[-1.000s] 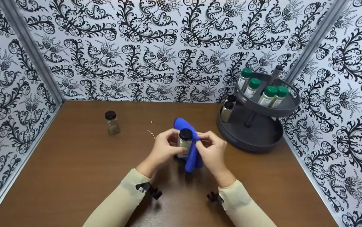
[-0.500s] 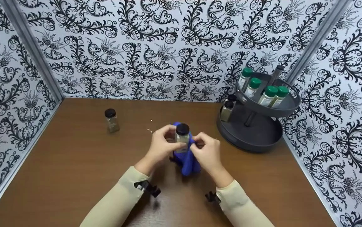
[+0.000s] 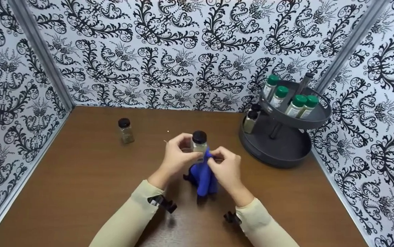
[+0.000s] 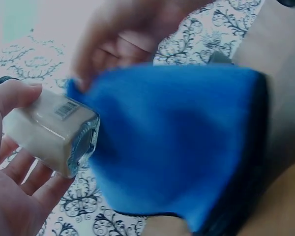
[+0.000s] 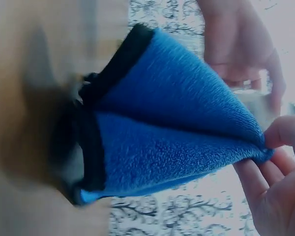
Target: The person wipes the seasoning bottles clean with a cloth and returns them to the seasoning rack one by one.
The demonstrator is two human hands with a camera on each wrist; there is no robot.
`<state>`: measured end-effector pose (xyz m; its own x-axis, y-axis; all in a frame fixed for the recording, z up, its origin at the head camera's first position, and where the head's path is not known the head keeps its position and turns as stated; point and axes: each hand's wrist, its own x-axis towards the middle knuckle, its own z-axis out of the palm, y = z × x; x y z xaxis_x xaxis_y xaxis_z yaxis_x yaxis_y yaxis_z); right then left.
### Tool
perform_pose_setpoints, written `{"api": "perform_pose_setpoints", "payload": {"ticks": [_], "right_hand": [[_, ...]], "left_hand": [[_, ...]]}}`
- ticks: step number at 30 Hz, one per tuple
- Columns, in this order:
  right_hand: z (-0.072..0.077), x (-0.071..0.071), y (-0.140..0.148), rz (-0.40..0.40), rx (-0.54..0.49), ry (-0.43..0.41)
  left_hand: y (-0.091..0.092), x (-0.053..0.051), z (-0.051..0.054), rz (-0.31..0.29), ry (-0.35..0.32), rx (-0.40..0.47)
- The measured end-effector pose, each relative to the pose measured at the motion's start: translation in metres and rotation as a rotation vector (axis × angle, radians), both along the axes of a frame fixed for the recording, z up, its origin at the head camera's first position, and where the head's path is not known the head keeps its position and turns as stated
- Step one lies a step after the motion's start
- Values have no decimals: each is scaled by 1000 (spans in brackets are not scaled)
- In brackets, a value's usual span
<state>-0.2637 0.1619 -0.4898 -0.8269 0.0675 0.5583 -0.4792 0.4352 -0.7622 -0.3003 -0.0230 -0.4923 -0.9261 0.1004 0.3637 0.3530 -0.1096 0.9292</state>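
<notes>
My left hand grips a square glass jar with a black lid, held upright above the table. In the left wrist view the jar shows a barcode and its glass base, with thumb and fingers around its sides. A corner of a blue cloth is pinched between the thumb and fingers of my right hand, just right of the jar. The cloth hangs down in folds; its dark edging shows in the right wrist view, where the cloth tapers to the pinched corner.
Another black-lidded jar stands at the back left of the brown table. At the right is a dark two-tier round stand, with several green-capped bottles on top and black-lidded jars below. Small pale specks lie near the middle.
The jar has risen slightly in my left hand. The cloth, earlier spread up behind the jar, has dropped and hangs lower from my right hand's pinch.
</notes>
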Motion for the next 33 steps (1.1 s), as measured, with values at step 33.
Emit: {"api": "perform_pose_setpoints", "payload": {"ticks": [33], "right_hand": [[-15,-10,2,54,-75,-134]], "left_hand": [[0,2,4,40,-16,28]]}}
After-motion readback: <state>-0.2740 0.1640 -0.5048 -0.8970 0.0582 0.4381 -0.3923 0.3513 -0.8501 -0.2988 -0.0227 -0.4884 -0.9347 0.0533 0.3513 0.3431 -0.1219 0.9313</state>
